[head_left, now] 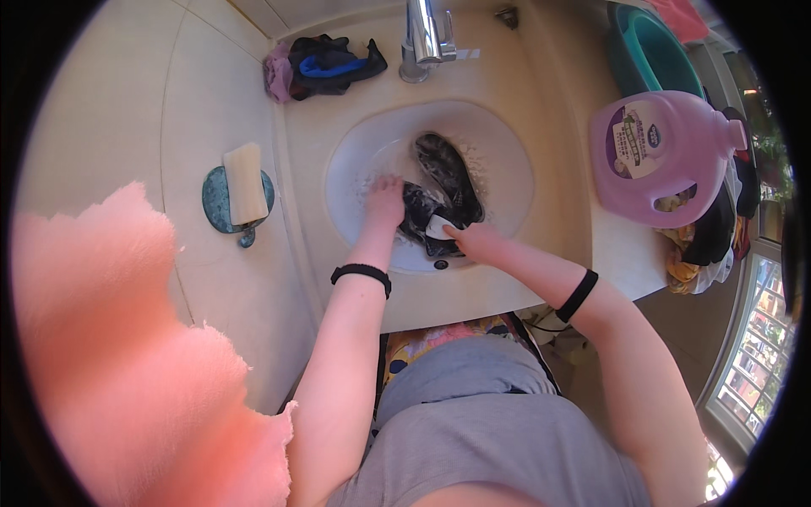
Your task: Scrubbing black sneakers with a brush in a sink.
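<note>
Two dark, foam-streaked pieces that look like shoes lie in the white washbasin. The long narrow shoe points to the far side, its rounded end uppermost. Nearer to me is the second dark soapy shoe, partly covered by my hands. My left hand is at its left edge, fingers bent against it. A smooth white rounded object is in my right hand, pressed against the nearer shoe; whether it is a brush or a bar of soap, I cannot tell.
A chrome tap stands behind the basin. Dark and mauve cloths lie at the back left. A pale soap bar rests on a green dish. Rightward are a purple jug, teal basin and heaped clothes.
</note>
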`<state>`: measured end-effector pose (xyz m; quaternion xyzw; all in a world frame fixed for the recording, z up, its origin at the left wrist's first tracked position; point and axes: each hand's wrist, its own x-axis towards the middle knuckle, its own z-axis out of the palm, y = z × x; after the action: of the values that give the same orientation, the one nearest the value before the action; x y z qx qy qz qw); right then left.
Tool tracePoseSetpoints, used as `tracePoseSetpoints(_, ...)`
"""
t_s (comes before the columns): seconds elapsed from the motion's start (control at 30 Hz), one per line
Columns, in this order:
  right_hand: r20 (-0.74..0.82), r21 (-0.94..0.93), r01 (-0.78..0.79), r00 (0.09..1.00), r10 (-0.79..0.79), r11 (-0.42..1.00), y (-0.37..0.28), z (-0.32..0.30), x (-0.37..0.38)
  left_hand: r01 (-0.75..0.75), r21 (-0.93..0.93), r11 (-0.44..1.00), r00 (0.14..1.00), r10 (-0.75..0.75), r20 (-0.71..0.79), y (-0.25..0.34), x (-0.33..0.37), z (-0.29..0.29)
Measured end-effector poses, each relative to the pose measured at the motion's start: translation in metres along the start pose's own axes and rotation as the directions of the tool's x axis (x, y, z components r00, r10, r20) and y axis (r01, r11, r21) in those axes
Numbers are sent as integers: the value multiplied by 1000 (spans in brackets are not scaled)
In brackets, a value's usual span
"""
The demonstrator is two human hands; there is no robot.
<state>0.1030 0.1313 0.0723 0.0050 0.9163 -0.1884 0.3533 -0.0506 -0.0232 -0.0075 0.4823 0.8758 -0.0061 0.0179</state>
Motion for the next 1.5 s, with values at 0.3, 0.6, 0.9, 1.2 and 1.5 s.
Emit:
tracePoseSetpoints(0.3, -321, 231, -53, 938, 128, 971, 2, 20, 64, 359, -180, 916, 748, -167, 642, 6, 28, -19)
tracePoseSetpoints(0.6, -65, 181, -111, 990, 124, 977, 7, -16, 5, 163, 2, 987, 851, -142, 506, 10, 22, -12)
tracePoseSetpoints(0.9, 19, 140, 7, 1000, -9, 990, 25, -17, -17, 153, 100, 983, 827, -183, 532, 11, 19, 6)
tracePoseSetpoints(1.2, -264, 140, -148, 948, 181, 979, 36, -2, 44, 61, 325, 944, 755, -256, 603, 56, 23, -32)
tracePoseSetpoints(1.5, -123, 77, -134, 982, 143, 988, 34, -11, 1, 374, -172, 911, 729, -174, 662, 53, 6, -16)
